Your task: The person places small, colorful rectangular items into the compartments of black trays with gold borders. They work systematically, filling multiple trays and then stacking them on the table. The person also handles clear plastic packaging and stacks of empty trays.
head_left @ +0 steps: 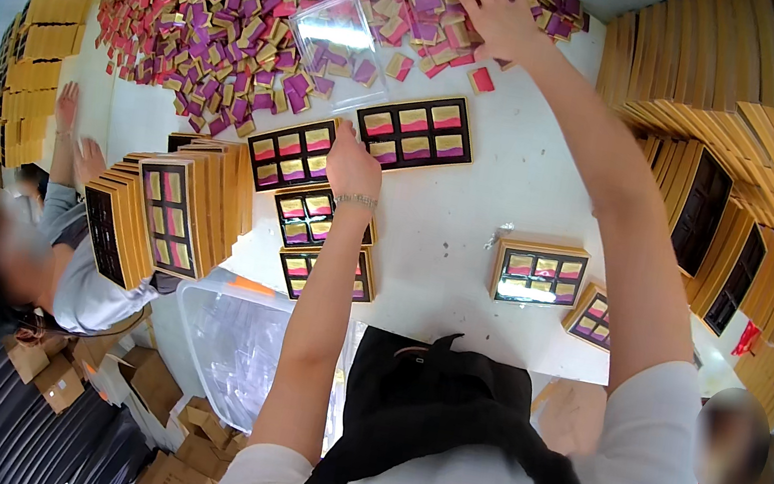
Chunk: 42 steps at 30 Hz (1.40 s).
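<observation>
My right hand [498, 19] reaches to the far side of the table, fingers spread over a heap of small wrapped pieces [251, 13] in purple, pink and gold. My left hand [354, 171] is at the right end of a black tray [291, 156] filled with pink, gold and purple pieces. Its fingers are drawn together, and whatever is between them is hidden. A second filled tray [414, 132] lies just right of that hand. Two more filled boxes, an upper box [305, 216] and a lower box [294, 271], are partly under my left forearm. A clear plastic sheet or cover [343, 42] lies against the heap.
Stacked boxes [201, 202] stand at the left, and tall rows of gold-edged boxes [726, 83] line the right. Two filled boxes sit near the front right, one box [540, 274] upright to me. Below the table's left edge is a clear bin [230, 339]. Another person [90, 266] works at left.
</observation>
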### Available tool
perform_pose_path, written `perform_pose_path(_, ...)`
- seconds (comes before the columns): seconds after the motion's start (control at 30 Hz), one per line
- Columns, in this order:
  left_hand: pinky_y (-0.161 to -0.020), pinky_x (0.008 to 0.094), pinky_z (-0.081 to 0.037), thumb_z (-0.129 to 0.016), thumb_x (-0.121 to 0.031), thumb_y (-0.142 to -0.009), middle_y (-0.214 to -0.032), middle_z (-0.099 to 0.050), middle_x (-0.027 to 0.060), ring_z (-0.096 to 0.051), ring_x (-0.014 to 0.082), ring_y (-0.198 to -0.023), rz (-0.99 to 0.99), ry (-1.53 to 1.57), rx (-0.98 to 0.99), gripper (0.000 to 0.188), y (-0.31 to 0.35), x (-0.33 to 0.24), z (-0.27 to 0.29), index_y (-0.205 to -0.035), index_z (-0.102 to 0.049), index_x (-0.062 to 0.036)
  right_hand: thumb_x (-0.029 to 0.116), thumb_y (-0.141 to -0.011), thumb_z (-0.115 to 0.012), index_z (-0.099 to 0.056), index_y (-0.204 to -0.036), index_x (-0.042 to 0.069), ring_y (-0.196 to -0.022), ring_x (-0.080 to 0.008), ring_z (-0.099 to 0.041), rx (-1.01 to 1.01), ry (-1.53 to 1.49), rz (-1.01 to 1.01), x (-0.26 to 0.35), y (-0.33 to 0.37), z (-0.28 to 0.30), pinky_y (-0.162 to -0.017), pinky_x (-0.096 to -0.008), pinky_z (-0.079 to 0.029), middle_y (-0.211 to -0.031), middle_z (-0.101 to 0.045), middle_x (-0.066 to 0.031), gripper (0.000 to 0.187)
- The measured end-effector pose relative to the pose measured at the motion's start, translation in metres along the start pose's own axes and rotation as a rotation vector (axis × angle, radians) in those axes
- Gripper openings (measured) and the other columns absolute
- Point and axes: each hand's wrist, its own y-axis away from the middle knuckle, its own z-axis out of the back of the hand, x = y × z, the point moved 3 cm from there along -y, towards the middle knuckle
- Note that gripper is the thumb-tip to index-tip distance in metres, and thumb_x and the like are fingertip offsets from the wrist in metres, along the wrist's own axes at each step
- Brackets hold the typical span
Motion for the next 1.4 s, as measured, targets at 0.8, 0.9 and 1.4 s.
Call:
perform_pose_path(0.8,-0.07,0.0254,-0.054,-0.06,-0.004,-0.091,-0.08,-0.059,-0.0005,-0.058,0.0076,-0.072,-0.022,1.008,0.617,0.029,0.08,-0.031,0.027,-0.119,-0.058,0.0026,0.05,-0.074,-0.075,-0.022,-0.15,0.009,-0.128,-0.0372,-0.044,0.456,-1.172,-0.223,0.067,0.231,0.12,-0.098,-0.0519,-0.042,-0.14,-0.043,-0.0194,0.1)
perform_pose_path(0.9,-0.066,0.0267,-0.056,-0.059,-0.007,-0.092,-0.079,-0.058,-0.0002,-0.059,0.008,-0.07,0.241,1.035,0.509,0.03,0.09,-0.041,0.014,-0.12,-0.057,0.0034,0.033,-0.061,-0.086,-0.024,-0.149,0.015,-0.139,-0.041,-0.023,0.302,-0.479,-0.029,0.095,0.232,0.145,-0.097,-0.066,-0.034,-0.15,-0.022,-0.0188,0.109)
perform_pose_path(1.4,-0.085,0.0339,-0.051,-0.058,-0.018,-0.093,-0.109,-0.067,0.0159,-0.066,0.0261,-0.098,-0.116,0.372,0.017,0.029,0.038,-0.016,-0.048,-0.116,-0.064,-0.0019,0.025,-0.045,-0.092,-0.026,-0.148,0.023,-0.131,-0.0355,-0.03,0.249,-0.446,-0.065,0.105,0.184,0.016,-0.093,-0.0641,-0.041,-0.139,-0.03,-0.0132,0.122)
